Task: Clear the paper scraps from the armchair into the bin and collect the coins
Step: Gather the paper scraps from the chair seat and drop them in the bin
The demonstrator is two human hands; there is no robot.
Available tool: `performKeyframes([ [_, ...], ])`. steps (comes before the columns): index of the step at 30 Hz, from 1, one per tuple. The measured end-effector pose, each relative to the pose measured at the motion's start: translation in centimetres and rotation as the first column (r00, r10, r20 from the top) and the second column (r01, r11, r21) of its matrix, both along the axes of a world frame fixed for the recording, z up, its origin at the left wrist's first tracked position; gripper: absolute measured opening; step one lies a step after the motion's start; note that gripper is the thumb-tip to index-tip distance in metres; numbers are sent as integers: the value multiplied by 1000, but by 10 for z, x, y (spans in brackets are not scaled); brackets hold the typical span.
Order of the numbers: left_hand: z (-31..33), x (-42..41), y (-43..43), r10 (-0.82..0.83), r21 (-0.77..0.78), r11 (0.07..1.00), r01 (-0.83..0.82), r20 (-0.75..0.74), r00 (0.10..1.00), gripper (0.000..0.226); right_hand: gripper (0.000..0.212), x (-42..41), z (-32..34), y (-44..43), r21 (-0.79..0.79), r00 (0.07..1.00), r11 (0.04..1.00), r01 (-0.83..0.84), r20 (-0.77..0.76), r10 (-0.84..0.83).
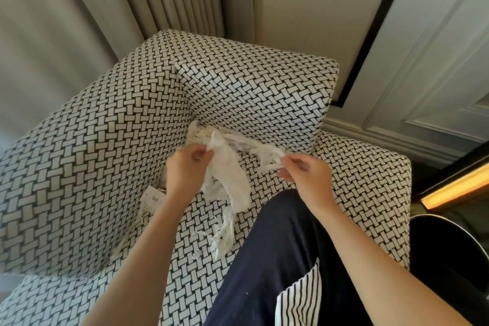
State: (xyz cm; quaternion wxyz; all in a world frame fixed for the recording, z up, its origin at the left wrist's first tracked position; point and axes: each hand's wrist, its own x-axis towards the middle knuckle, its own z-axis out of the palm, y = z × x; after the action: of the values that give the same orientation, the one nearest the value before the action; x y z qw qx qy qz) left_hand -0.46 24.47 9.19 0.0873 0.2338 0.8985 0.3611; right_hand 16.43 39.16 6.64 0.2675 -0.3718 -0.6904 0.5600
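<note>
A black-and-white woven-pattern armchair [105, 145] fills the view. Over its seat I hold a bundle of white shredded paper scraps [232, 180]. My left hand [185, 169] pinches the bundle's left part and my right hand [304, 169] pinches a stretched strand on the right. Loose strips hang down toward the seat [222, 243]. A small white printed slip [152, 197] lies on the seat beside my left wrist. More scraps sit in the seat's back corner [198, 131]. No coins are visible.
A dark round bin [449, 246] with a shiny rim stands on the floor at the right of the armchair. My leg in dark trousers [272, 259] rests against the seat's front. Curtains hang behind the chair on the left, a panelled wall on the right.
</note>
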Motion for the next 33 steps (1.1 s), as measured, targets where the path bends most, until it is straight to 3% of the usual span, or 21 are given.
performKeyframes([
  [4, 18, 12, 32, -35, 71, 997, 31, 48, 998, 21, 14, 41, -1, 26, -109, 992, 986, 124, -8, -126],
  [10, 28, 54, 97, -129, 203, 976, 76, 263, 956, 20, 24, 115, 2, 63, -24, 967, 968, 252, 36, -251],
  [14, 21, 98, 149, -229, 195, 965, 174, 308, 923, 29, 23, 167, -2, 80, -44, 922, 921, 388, 13, -388],
  [19, 3, 170, 205, -382, 226, 923, 312, 428, 819, 30, 22, 224, -9, 92, -20, 825, 825, 565, 19, -565],
  [27, -39, 266, 260, -409, 213, 906, 365, 658, 633, 32, 8, 291, -41, 104, -72, 706, 705, 706, 157, -691],
  [33, -60, 319, 284, -382, 159, 890, 427, 772, 508, 28, 28, 331, -61, 115, -211, 602, 565, 798, 249, -758],
])
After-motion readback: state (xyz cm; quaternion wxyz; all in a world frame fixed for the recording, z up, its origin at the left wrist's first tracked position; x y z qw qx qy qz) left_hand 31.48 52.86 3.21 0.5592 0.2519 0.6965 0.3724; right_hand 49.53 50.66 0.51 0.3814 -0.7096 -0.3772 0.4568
